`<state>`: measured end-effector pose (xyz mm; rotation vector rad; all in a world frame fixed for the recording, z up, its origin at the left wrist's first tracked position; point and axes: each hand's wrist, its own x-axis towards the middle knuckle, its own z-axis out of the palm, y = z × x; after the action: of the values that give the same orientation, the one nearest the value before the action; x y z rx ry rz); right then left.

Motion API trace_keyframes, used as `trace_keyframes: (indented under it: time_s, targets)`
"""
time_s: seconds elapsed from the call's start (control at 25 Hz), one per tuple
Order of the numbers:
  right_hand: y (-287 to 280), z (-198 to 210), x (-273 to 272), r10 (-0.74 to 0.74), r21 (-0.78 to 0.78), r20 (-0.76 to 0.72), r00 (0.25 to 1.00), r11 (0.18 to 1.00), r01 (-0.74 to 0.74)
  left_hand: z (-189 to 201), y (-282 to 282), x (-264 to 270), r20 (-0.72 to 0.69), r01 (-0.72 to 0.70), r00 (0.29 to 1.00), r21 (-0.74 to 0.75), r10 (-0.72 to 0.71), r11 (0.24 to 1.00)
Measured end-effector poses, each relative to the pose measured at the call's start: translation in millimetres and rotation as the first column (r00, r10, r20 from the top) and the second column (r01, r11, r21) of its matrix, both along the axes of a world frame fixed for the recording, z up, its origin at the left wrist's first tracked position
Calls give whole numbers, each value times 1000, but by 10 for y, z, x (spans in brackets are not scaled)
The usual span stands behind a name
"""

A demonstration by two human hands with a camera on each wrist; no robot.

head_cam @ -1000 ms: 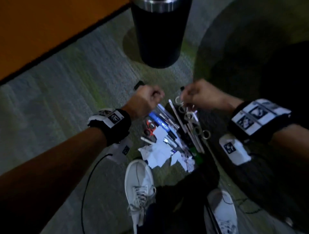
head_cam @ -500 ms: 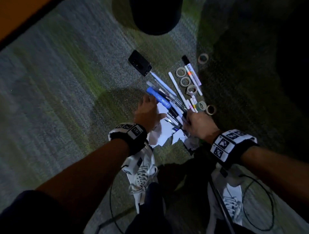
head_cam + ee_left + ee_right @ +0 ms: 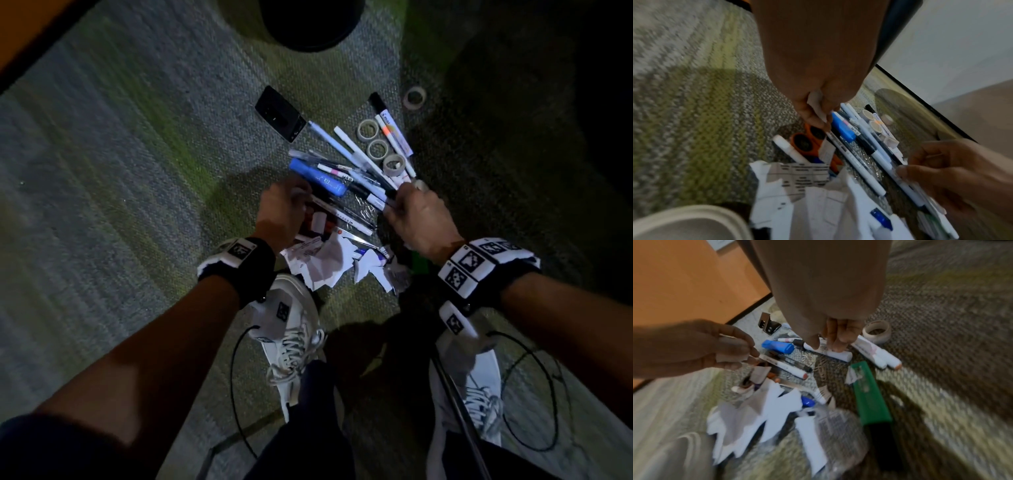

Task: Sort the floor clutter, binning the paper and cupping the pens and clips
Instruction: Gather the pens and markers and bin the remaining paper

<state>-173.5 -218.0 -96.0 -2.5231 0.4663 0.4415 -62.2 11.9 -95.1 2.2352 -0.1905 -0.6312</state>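
Only wrist views show left hand pinching paper scrap, right hand gripping pens.

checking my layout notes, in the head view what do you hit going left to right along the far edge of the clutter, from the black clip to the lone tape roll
black clip → light blue pen → white pen → tape roll nearest the pens → black-capped marker → lone tape roll

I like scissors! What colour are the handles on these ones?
Orange. The scissors show best in the left wrist view, partly under paper.
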Motion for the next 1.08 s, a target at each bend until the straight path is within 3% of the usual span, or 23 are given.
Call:
trace_keyframes:
  time_s: [0.08,0.2,0.32,0.48,0.64,0.88,1.08]
  targets:
    - [89,-17,-80,60,109,-35,998,992,-56,15,146,-26,-45,28,999,-39,-30,999]
    - [210,-7,-208,176,224,-90,980,963,-152,59,238,-120,-141,212,969,66,-201,975]
    - [243,-48,-191,242,197,-66,968,954,-225,55,223,-174,-65,347,938,184,-341,919]
    - [340,-115,-41,260,174,-65,963,954,-245,-64,124,-227,-9,281,957,261,-289,924]
    - [454,-166,-43,357,197,-60,932,920,-340,-124,-5,-268,36,245,966,205,-257,948]
    - [132,-103,-132,215,162,-20,976,965,-209,-77,23,-201,42,272,958,167,-283,948]
    - [-122,-3,-159,77,146,-5,997,986,-75,94,131,-230,-114,180,976,-68,-187,981]
